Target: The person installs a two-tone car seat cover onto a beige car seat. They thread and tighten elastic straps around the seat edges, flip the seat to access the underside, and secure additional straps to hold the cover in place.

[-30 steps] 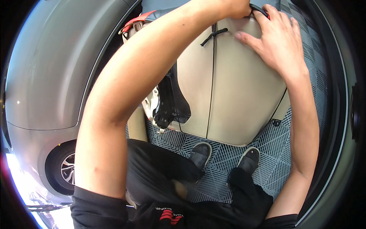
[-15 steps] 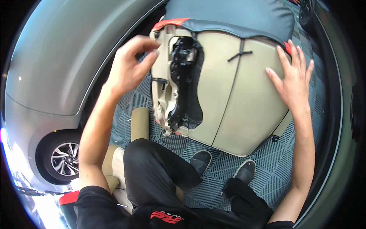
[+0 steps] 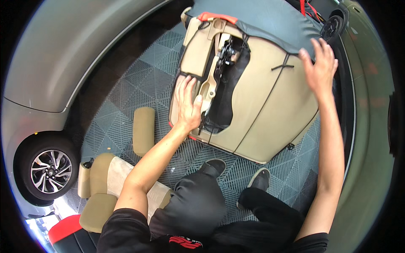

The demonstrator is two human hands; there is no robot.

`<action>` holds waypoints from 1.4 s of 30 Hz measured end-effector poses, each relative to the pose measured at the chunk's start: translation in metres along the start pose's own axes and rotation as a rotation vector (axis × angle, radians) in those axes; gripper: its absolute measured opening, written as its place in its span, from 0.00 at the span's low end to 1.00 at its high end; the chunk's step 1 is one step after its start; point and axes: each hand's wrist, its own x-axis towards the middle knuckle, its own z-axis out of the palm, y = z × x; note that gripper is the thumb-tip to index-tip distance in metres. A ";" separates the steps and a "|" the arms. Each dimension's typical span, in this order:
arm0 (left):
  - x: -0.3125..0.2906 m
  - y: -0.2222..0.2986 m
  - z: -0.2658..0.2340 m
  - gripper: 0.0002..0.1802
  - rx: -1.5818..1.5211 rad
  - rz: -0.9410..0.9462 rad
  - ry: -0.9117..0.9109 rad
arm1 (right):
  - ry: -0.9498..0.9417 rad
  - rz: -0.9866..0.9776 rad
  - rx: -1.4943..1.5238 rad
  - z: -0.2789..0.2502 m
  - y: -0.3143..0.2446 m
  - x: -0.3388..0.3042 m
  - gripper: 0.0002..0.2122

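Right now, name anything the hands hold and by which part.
Nothing: the left hand rests open on the seat, the right hand open by its cover.

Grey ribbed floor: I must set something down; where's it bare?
The grey ribbed floor is bare between silver-grey car, rounded tan cushion and beige seat, also right of the dark shoes, below that seat. Crowded: lower left, with a tan fabric seat.

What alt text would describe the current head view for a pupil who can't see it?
A person's left hand lies against a beige car seat crossed by tied black cord; the right hand is near its dark grey cover. At left stands a grey car with an alloy wheel.
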 end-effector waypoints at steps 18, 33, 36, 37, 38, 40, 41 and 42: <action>-0.007 0.019 0.028 0.58 -0.213 0.059 -0.215 | -0.531 0.673 0.072 0.014 0.009 0.024 0.46; -0.008 0.059 0.069 0.35 0.106 0.155 -0.232 | -0.305 0.506 -0.031 0.025 0.010 -0.006 0.35; 0.068 0.041 0.040 0.29 -0.015 0.360 -0.190 | -0.268 0.471 -0.011 0.028 0.003 -0.003 0.34; 0.100 0.041 0.035 0.27 0.062 0.456 -0.088 | -0.255 0.494 -0.014 0.032 0.002 -0.004 0.34; 0.136 0.045 0.030 0.25 0.136 0.551 0.025 | -0.253 0.492 -0.013 0.030 0.002 -0.003 0.34; 0.196 0.055 0.028 0.23 0.335 0.682 0.099 | -0.252 0.497 -0.013 0.031 0.004 -0.005 0.34; 0.221 0.049 0.027 0.23 0.360 0.762 0.054 | -0.253 0.499 -0.013 0.032 0.002 -0.002 0.34; 0.240 0.046 0.027 0.23 0.380 0.842 0.008 | -0.255 0.502 -0.019 0.033 0.004 -0.002 0.34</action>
